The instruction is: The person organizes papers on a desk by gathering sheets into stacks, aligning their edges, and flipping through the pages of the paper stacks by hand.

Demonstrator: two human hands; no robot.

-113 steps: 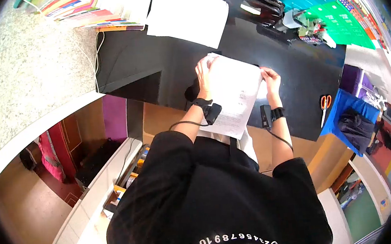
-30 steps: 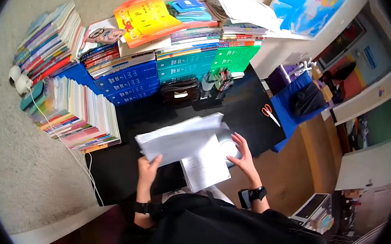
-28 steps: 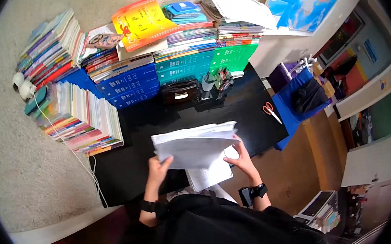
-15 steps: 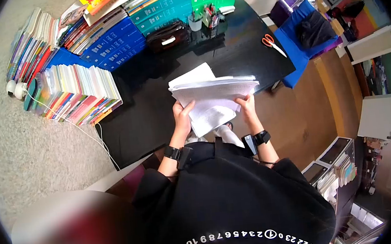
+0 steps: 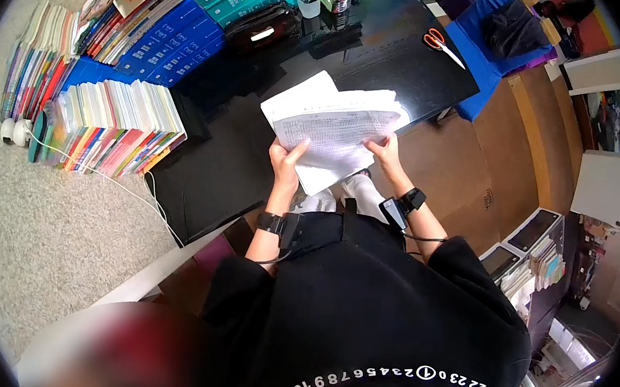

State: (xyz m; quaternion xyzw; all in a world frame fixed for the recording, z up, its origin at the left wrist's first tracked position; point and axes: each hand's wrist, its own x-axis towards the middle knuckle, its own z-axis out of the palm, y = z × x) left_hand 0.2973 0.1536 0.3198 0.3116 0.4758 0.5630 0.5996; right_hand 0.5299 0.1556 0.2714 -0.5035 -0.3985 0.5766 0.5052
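A loose stack of printed white papers (image 5: 337, 125) is held up between both hands, over the near edge of the black desk (image 5: 233, 171). My left hand (image 5: 288, 162) grips its left side, thumb on the face of the sheets. On the right side, my right hand (image 5: 384, 151) pinches the stack the same way. The sheets are uneven, with some sticking out at the top left and others hanging lower. Fine print or writing covers the front sheet, too small to read. The fingers behind the papers are hidden.
Orange-handled scissors (image 5: 444, 48) lie near the desk's right end. Along the back stand blue file boxes (image 5: 173, 54), a dark pencil case (image 5: 262, 28) and a pen cup (image 5: 309, 3). Rows of books (image 5: 121, 126) fill the left end. A blue chair (image 5: 470, 36) stands beyond the right edge.
The front sheets have tilted so that more of their printed face shows. Both hands keep their hold on the stack, and the whole view has shifted slightly.
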